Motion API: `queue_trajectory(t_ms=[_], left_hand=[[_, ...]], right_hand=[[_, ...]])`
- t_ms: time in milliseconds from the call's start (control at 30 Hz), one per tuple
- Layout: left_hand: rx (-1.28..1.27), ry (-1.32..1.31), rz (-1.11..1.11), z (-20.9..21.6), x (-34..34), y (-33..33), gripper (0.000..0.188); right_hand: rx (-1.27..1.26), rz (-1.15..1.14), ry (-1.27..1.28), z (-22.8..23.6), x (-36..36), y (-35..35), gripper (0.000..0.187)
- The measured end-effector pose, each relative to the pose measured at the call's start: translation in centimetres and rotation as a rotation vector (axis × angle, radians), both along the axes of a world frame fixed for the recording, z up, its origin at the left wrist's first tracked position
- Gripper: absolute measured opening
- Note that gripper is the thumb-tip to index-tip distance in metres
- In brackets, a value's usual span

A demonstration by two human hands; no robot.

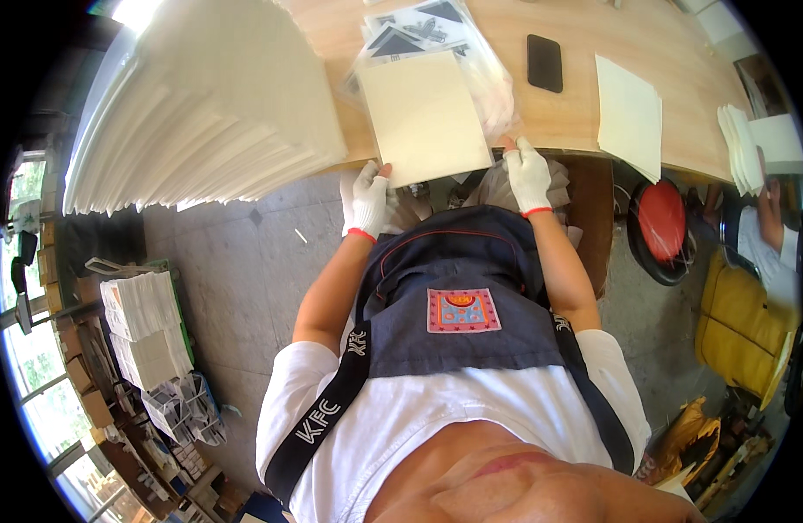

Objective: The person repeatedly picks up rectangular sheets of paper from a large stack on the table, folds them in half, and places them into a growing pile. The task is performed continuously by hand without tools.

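A flat cream rectangular sheet [423,118] lies at the table's near edge, its lower end jutting past that edge. It rests on or in a clear plastic bag; I cannot tell which. My left hand [365,202], in a white knit glove with a red cuff and bare thumb tip, is closed at the sheet's near left corner. My right hand [528,176], gloved alike, pinches clear plastic just beyond the near right corner. Under and behind the sheet lie several clear printed bags [427,30] with dark patterns.
Left on the table [575,113] rises a tall stack of cream sheets [210,105]. A black phone [544,63] and a smaller pile of cream sheets [629,118] lie to the right. A red round stool [661,222] stands beyond. Another person's arm [771,218] shows at far right.
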State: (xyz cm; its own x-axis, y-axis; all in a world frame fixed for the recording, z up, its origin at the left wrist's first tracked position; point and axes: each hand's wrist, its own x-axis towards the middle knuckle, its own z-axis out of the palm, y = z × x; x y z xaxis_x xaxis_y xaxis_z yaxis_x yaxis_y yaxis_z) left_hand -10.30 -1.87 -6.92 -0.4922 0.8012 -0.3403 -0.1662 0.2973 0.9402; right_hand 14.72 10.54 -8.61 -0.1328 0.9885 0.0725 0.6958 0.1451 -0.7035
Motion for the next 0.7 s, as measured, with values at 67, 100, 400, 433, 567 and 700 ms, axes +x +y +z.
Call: queue_trajectory(t_ms=[67, 100, 400, 433, 567, 700], left_hand=[[0.079, 0.075, -0.077, 1.1, -0.6, 0.8, 0.02], [0.106, 0.123, -0.094, 3.1, -0.6, 1.5, 0.021], [0.339, 0.886, -0.324, 24.8, -0.4, -1.9, 0.02], [0.415, 0.86, -0.266, 26.5, -0.5, -2.9, 0.018], [0.723, 0.783, 0.189, 31.6, -5.0, -4.5, 0.011], [0.714, 0.843, 0.488, 38.2, -12.0, -6.4, 0.034]], right_hand=[[-0.16, 0.049, 0.02, -0.1, 1.0, 0.0, 0.03], [-0.231, 0.096, 0.052, 0.5, 0.7, -0.1, 0.042], [-0.743, 0.397, 1.114, 9.1, -3.6, -1.6, 0.026], [-0.632, 0.441, 1.1, 10.9, -4.7, -1.0, 0.026], [-0.44, 0.629, 0.948, 24.2, -9.8, -0.5, 0.03], [-0.159, 0.871, 0.91, 31.7, -20.7, -0.3, 0.025]])
